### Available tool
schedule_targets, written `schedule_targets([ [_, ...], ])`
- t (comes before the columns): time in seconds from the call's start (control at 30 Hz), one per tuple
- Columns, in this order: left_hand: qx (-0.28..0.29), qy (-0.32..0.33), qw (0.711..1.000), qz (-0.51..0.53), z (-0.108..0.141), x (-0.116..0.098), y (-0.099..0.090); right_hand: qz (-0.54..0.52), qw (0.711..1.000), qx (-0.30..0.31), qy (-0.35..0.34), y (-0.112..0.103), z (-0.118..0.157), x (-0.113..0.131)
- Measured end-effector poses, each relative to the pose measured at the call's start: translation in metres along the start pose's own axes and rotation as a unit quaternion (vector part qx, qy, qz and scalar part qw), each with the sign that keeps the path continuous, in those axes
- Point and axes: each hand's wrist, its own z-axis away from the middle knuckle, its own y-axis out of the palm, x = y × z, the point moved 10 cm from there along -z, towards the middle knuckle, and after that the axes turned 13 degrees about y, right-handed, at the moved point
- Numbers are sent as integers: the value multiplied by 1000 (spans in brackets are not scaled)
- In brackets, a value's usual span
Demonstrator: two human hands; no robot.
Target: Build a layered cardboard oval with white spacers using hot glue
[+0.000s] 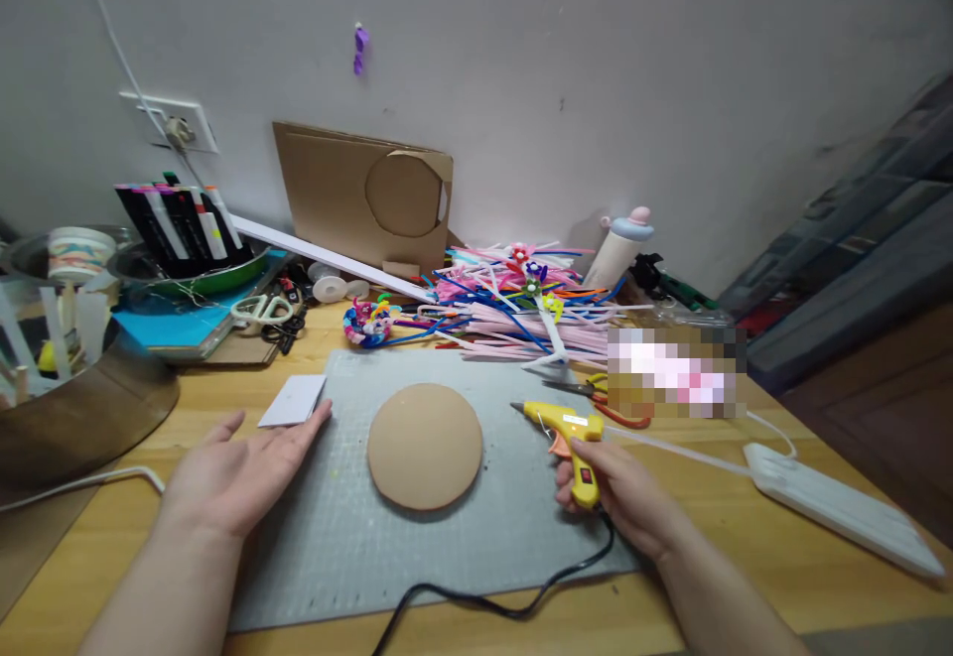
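My left hand (249,462) is palm up with its fingers apart and nothing in it, beside a small folded white card (293,401) at the mat's left edge. My right hand (621,487) grips the handle of a yellow glue gun (570,425), whose nozzle points left over the mat. Between both hands a round cardboard disc (425,447) lies flat on the grey cutting mat (335,557). A black cord runs from the gun's handle toward the front edge.
Behind the mat lie a heap of pipe cleaners (491,309), pliers (570,387) and scissors (262,313). Cardboard (328,190) leans on the wall. At left are a metal bowl (96,418) and markers (179,224). A white power strip (834,507) lies at right.
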Motion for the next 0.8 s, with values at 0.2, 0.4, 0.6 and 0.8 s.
schedule_targets([
  [0.2, -34, 22, 998, -43, 9, -3, -11, 177, 966, -174, -67, -61, -6, 23],
  [0.4, -69, -1, 996, -53, 31, 10, -8, 224, 941, -222, -122, -59, 11, 51],
  [0.6, 34, 44, 974, -219, 53, 51, 17, 105, 990, 19, -97, 56, 25, 32],
  [0.8, 76, 44, 961, -263, 57, 72, 18, -142, 985, 92, 2, 103, 11, 7],
])
